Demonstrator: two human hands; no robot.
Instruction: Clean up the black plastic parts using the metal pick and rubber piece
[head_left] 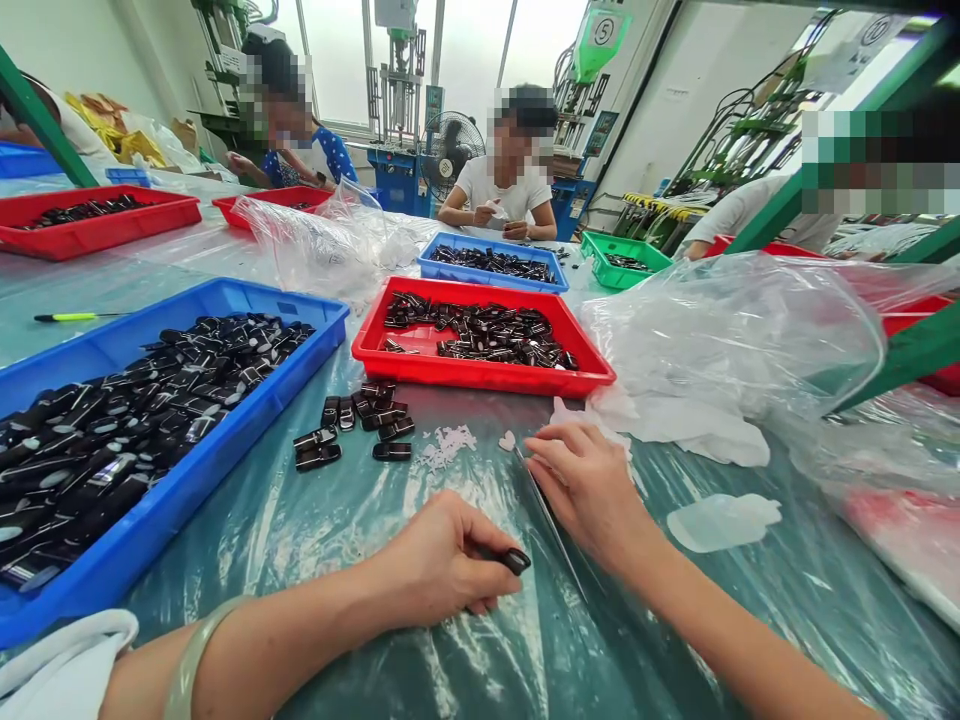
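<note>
Glossy, wrinkled clear film covers the tabletop [300,535] across the lower frame. The blue tray [330,325] at left and the red tray [480,372] at centre are smooth, faintly shiny plastic; the black parts [202,390] in both look like hard, high-gloss plastic. Right of centre, the slim tweezers [553,528] gleam like smooth metal. A crinkled, transparent plastic bag [735,320] lies at middle right, above a matt white sheet [709,430], cloth or perhaps paper.
</note>
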